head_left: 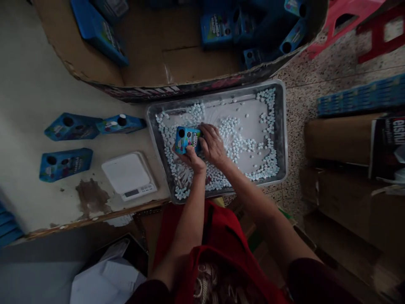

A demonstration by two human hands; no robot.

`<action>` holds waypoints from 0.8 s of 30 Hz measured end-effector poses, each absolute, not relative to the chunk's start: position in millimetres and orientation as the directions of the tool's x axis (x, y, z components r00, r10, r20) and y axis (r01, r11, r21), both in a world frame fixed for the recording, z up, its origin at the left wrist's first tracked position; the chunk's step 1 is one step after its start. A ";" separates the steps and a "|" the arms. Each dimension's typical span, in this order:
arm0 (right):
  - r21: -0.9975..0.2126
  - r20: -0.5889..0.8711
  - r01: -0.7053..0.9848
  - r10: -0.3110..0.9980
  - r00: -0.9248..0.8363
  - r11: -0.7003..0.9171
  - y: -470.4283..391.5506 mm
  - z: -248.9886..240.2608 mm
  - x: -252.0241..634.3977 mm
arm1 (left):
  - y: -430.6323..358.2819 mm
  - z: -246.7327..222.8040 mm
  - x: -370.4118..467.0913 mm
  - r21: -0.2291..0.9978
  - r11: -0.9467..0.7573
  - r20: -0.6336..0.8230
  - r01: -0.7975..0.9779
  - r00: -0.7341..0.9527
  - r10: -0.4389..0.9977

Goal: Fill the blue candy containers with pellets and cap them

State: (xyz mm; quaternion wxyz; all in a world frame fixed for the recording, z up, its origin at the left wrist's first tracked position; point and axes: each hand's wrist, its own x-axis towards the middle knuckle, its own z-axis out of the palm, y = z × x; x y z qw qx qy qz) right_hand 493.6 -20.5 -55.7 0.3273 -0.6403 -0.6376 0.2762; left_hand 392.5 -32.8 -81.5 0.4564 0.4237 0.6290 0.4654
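Box, ctr of frame over tray w/ pale-blue pcs, is gripped in L hand; R hand at its frame-right end, can't tell if gripping. Scale left of ctr.

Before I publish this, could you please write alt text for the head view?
A person's left hand holds a blue box over a metal tray of small pale pellets, the right hand at the box's end. A white scale and more blue boxes lie left, an open carton beyond.
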 end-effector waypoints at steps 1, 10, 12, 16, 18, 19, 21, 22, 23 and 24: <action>-0.805 0.057 0.592 0.990 0.125 -0.028 -25.9 -54.7 485.4 | -29.5 -82.3 399.0 0.972 0.225 -0.199 0.071 -0.263 0.944; -0.953 -0.302 -0.246 0.643 0.704 -0.178 -30.3 -63.8 481.4 | -6.9 -67.1 422.1 0.928 0.312 -0.316 -0.202 0.015 0.949; -0.875 -0.444 -0.462 0.616 0.651 -0.142 -23.9 -69.9 489.9 | -10.8 -49.3 422.5 0.931 0.291 -0.294 -0.220 0.020 0.956; -0.698 -0.563 -0.711 0.680 0.469 -0.087 -16.5 -65.6 506.9 | -14.1 -4.2 392.8 0.984 0.164 -0.163 -0.070 0.010 0.987; -0.664 -0.568 -0.746 0.679 0.466 -0.043 -18.2 -50.5 513.5 | -9.6 13.9 367.9 0.993 0.109 -0.109 0.040 0.001 0.994; -0.642 -0.564 -0.767 0.686 0.460 -0.014 -19.8 -39.9 516.0 | -6.2 20.4 355.6 0.991 0.085 -0.086 0.099 0.011 0.996; -0.595 -0.536 -0.803 0.723 0.436 0.043 -22.7 -14.0 518.7 | 0.6 28.0 334.9 0.977 0.035 -0.048 0.210 0.058 0.997; -0.580 -0.509 -0.812 0.749 0.425 0.066 -23.2 0.1 518.6 | 3.2 29.6 327.3 0.967 0.011 -0.034 0.255 0.087 0.996; -0.583 -0.475 -0.809 0.775 0.417 0.079 -22.6 14.4 517.4 | 5.1 30.4 321.7 0.958 -0.009 -0.026 0.287 0.118 0.993; -0.607 -0.436 -0.791 0.798 0.415 0.080 -20.9 28.1 515.1 | 5.9 30.7 317.8 0.951 -0.026 -0.022 0.309 0.150 0.988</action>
